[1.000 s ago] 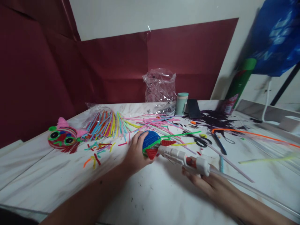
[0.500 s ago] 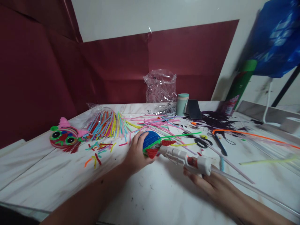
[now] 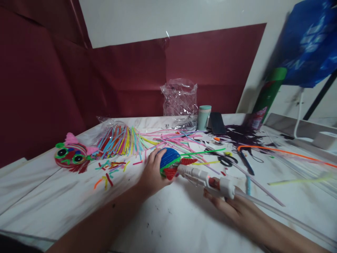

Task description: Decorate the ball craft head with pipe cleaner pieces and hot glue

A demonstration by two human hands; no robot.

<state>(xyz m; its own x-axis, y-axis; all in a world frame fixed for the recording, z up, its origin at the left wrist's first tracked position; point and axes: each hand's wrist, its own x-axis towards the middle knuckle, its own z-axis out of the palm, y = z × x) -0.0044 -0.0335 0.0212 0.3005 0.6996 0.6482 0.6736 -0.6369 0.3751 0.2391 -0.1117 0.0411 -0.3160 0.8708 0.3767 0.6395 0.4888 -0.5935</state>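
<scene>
My left hand (image 3: 154,168) is wrapped round a blue ball-shaped pipe-cleaner craft (image 3: 170,157) that has a green band and red fin-like pieces (image 3: 172,172). In my right hand (image 3: 226,203) is a white hot glue gun (image 3: 201,177), with a long clear glue stick (image 3: 284,214) running out of its back. Its nozzle points left and meets or nearly touches the craft beside the red pieces; the exact contact is hard to see. A green pipe cleaner (image 3: 204,152) stretches rightward from behind the craft.
To the left lies a finished-looking pipe-cleaner fish (image 3: 71,156) near a bundle of coloured pipe cleaners (image 3: 118,140) and short cut pieces (image 3: 107,179). Black scissors (image 3: 228,161), a dark pen-like tool (image 3: 246,162), a phone (image 3: 218,123) and a mint cup (image 3: 204,117) are on the right.
The view has shifted very slightly. Both hands, the craft and the glue gun keep almost the same positions relative to each other.
</scene>
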